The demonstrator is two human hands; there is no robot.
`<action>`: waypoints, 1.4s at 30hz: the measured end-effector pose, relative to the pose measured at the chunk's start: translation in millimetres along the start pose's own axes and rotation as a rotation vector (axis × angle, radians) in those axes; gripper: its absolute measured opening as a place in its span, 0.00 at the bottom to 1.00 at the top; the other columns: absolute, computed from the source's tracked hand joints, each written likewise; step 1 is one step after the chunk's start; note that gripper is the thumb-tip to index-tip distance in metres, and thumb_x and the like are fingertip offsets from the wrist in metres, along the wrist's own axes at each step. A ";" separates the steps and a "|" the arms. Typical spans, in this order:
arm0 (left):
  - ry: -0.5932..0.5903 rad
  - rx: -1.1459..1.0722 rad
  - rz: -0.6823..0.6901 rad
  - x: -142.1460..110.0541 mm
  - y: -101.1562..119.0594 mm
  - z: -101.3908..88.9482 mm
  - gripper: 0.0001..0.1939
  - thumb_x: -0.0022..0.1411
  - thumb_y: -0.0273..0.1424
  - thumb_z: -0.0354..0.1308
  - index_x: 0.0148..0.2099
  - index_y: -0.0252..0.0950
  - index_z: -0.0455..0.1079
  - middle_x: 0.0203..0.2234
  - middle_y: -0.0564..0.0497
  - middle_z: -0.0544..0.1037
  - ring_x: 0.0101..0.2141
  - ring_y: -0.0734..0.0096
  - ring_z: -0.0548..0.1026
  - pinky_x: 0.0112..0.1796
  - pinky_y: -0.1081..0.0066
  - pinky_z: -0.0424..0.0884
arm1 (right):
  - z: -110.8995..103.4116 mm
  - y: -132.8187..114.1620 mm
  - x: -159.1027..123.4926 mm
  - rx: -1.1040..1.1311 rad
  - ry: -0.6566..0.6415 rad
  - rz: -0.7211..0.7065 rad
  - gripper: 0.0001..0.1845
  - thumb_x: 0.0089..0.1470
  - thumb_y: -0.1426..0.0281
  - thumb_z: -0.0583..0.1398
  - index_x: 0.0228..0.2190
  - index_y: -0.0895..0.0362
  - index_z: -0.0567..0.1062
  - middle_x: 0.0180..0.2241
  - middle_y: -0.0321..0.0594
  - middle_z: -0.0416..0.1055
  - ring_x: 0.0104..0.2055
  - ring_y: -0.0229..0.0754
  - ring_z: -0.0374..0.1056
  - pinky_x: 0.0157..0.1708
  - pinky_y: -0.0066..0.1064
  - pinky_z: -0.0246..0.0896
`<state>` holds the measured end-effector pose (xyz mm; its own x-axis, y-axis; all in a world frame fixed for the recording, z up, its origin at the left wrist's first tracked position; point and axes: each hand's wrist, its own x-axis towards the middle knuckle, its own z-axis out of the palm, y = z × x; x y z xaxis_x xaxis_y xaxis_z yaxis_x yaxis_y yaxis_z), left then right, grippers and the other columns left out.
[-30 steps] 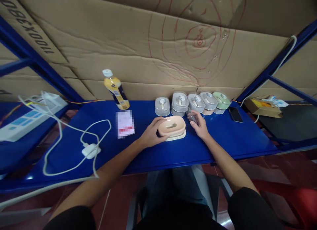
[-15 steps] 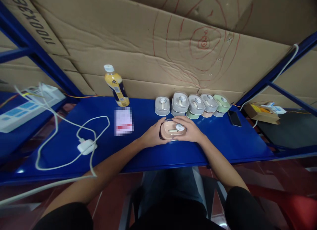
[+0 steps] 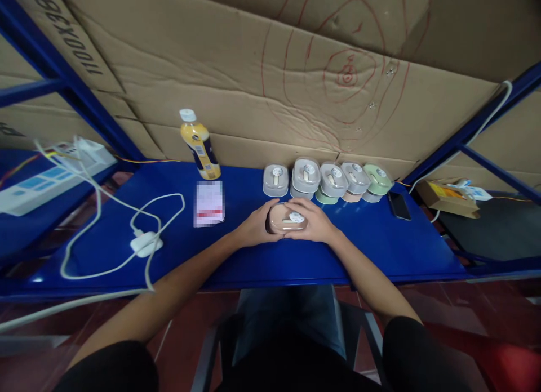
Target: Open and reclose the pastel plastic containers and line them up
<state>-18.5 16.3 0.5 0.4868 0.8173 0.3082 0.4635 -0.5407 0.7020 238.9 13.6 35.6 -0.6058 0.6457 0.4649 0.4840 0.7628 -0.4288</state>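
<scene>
Between my two hands is a small pink-beige box with a clear lid (image 3: 279, 213), a pale stick-like piece and a round white sticker showing on its top. My left hand (image 3: 256, 225) wraps its left side, and my right hand (image 3: 315, 220) wraps its right side, fingers curled around the edges. Just behind stand similar lidded boxes in a row: a single grey one (image 3: 275, 181) at the left, then stacks topped by grey boxes (image 3: 306, 176), and a green-topped stack (image 3: 377, 179) at the right end.
On the blue table (image 3: 262, 268) stand a yellow drink bottle (image 3: 202, 150), a blurred-out card (image 3: 209, 204) and a white charger (image 3: 146, 244) with a looping cable. A phone (image 3: 399, 205) lies at the right. A cardboard sheet (image 3: 190, 59) closes off the back.
The box and both hands appear slightly further left, while the whole view has shifted a little. Both hands keep their hold on the box.
</scene>
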 end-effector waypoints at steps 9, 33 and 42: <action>-0.016 -0.027 0.057 7.4 -3.1 -5.0 0.49 0.49 0.42 0.74 0.69 0.36 0.59 0.63 0.36 0.73 0.62 0.44 0.74 0.62 0.48 0.71 | 0.8 -4.2 3.1 -0.067 -0.003 0.069 0.48 0.47 0.46 0.74 0.65 0.49 0.71 0.58 0.49 0.72 0.59 0.58 0.72 0.59 0.52 0.72; -0.073 -0.016 -0.032 6.6 9.8 -3.8 0.52 0.47 0.45 0.76 0.69 0.37 0.59 0.64 0.36 0.72 0.63 0.41 0.72 0.63 0.47 0.68 | -5.5 1.8 -8.7 -0.010 -0.076 0.079 0.54 0.43 0.49 0.77 0.68 0.46 0.68 0.59 0.48 0.69 0.61 0.59 0.70 0.61 0.52 0.70; -0.085 0.045 -0.016 5.1 4.1 -1.3 0.55 0.49 0.47 0.75 0.72 0.36 0.56 0.67 0.33 0.68 0.67 0.37 0.67 0.65 0.44 0.65 | -0.4 6.9 -12.4 0.036 -0.080 0.088 0.57 0.44 0.47 0.76 0.70 0.43 0.63 0.63 0.48 0.65 0.65 0.61 0.65 0.65 0.56 0.64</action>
<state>-15.0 18.5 5.8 0.5396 0.8070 0.2401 0.5037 -0.5379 0.6760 250.0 10.9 27.2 -0.6114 0.7040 0.3613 0.5151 0.7007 -0.4936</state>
